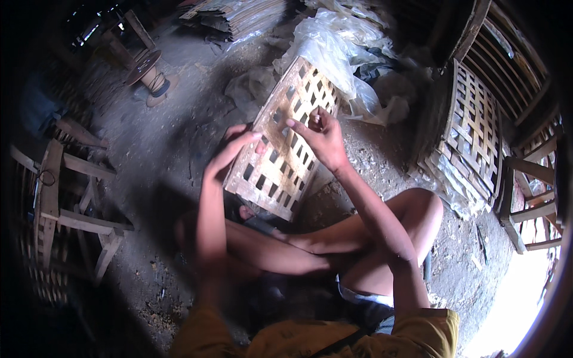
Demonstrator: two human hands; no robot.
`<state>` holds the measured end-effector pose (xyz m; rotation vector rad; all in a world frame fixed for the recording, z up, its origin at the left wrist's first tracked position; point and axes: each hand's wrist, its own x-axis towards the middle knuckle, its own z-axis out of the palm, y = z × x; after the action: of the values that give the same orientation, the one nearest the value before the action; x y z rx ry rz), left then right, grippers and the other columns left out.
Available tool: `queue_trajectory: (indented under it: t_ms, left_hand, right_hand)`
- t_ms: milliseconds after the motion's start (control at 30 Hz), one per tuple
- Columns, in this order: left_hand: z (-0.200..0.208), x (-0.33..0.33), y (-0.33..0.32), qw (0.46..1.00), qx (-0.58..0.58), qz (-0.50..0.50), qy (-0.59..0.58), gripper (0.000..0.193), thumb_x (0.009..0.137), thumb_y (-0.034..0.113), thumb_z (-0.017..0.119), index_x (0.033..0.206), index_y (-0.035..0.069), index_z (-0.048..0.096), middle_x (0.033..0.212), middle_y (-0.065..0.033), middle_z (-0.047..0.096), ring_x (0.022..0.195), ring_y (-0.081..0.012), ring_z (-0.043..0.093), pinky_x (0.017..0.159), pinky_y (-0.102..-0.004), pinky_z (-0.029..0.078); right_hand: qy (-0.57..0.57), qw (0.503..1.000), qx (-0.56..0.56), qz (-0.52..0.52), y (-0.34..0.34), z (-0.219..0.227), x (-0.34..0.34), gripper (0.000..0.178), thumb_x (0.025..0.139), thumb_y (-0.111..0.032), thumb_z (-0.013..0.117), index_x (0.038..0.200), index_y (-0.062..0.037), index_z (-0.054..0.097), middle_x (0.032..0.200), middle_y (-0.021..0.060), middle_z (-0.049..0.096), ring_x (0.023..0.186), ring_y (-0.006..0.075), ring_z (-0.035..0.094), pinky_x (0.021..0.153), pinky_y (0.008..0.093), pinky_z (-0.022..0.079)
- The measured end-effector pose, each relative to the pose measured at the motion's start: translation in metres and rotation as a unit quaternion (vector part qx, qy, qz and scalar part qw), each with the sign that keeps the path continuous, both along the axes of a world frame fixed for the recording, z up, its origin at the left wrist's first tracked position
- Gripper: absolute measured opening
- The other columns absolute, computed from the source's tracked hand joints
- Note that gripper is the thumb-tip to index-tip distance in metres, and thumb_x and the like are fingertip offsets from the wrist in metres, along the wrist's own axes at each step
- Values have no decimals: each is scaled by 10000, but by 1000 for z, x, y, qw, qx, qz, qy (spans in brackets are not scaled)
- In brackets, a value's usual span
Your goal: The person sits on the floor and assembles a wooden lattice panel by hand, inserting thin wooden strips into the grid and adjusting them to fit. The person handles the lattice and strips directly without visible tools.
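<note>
A woven lattice panel [276, 168] of pale flat strips with square gaps leans tilted in front of my crossed legs. My left hand [231, 150] grips its left edge, the thumb over the front face and the fingers behind, mostly hidden. Over the panel's right half is my right hand [323, 138], its fingers curled in and its thumb reaching left across the lattice. Whether anything small sits in those curled fingers is too unclear to tell. A brownish stain marks the middle of the panel.
Crumpled clear plastic sheeting [334, 45] lies behind the panel. To the right stands a stack of similar lattice panels [474, 128] beside a wooden frame [531, 179]. On the left are a wooden stand [77, 218] and a spool [156, 83]. Flat sheets [253, 18] are piled farther back.
</note>
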<state>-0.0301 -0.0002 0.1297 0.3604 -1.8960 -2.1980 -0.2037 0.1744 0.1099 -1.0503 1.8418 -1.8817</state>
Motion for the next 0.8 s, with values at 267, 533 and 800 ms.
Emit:
queue_trajectory:
  t_ms: [267, 533, 800]
  left_hand:
    - [-5, -12, 21, 998, -9, 7, 61, 559, 919, 232, 591, 1411, -23, 521, 1346, -147, 599, 1212, -201, 577, 1051, -342, 433]
    - [-24, -11, 23, 989, 117, -18, 89, 765, 893, 253, 598, 1565, -6, 340, 1502, -163, 474, 1403, -238, 430, 1183, -375, 298]
    - [-8, -9, 48, 986, 147, -13, 74, 851, 885, 297, 606, 1597, -6, 252, 1579, -183, 379, 1481, -259, 341, 1228, -395, 217]
  right_hand:
    - [-235, 963, -34, 123, -30, -39, -5, 356, 1127, -322, 425, 1049, -72, 666, 658, -109, 332, 572, 23, 253, 526, 228, 221]
    - [-230, 957, 37, 172, -24, -3, -9, 343, 1108, -277, 439, 1156, -33, 675, 754, -21, 589, 623, 45, 452, 590, 238, 397]
    - [-306, 939, 30, 154, -27, 12, 2, 264, 1098, -300, 518, 928, -111, 591, 666, -54, 473, 565, 50, 382, 531, 219, 317]
